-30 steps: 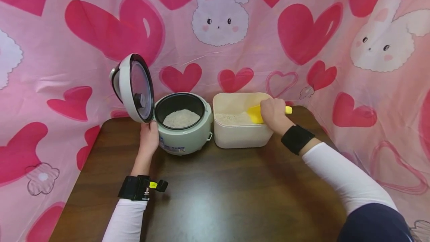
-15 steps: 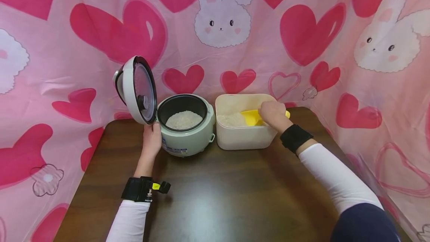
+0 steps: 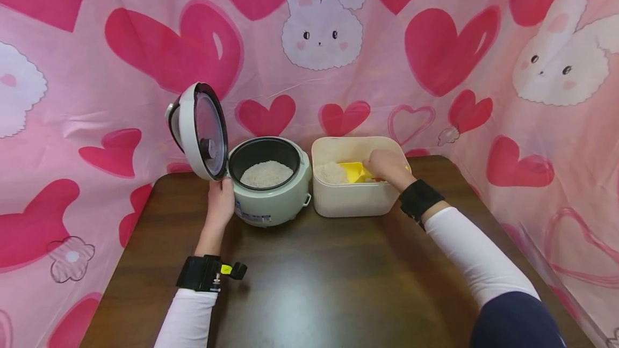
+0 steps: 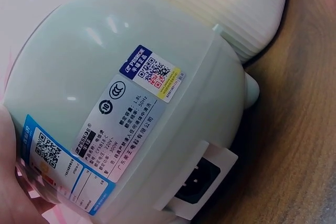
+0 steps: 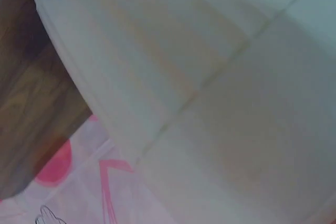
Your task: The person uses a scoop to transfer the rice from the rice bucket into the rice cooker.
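A pale green rice cooker (image 3: 271, 205) stands at the back of the table with white rice (image 3: 267, 174) in its dark pot. Its lid (image 3: 189, 136) is raised at the left, and my left hand (image 3: 221, 200) grips the lid's lower edge by the hinge. In the left wrist view that hand (image 4: 13, 182) is at the lower left, beside the cooker's labelled back. My right hand (image 3: 387, 167) reaches into a cream bin (image 3: 355, 200) and holds a yellow scoop (image 3: 352, 172) by its handle, most of which my fingers hide. The scoop's head is down in the bin's rice (image 3: 331, 173).
The dark wooden table (image 3: 309, 278) stretches toward me in front of the cooker and bin, which stand side by side. A pink cloth (image 3: 271, 26) with hearts and rabbits hangs behind. The cooker's power socket (image 4: 198, 181) shows on its back.
My right hand has pushed the scoop leftward and deeper into the bin's rice. My left hand stays at the lid. The whole head view has shifted slightly.
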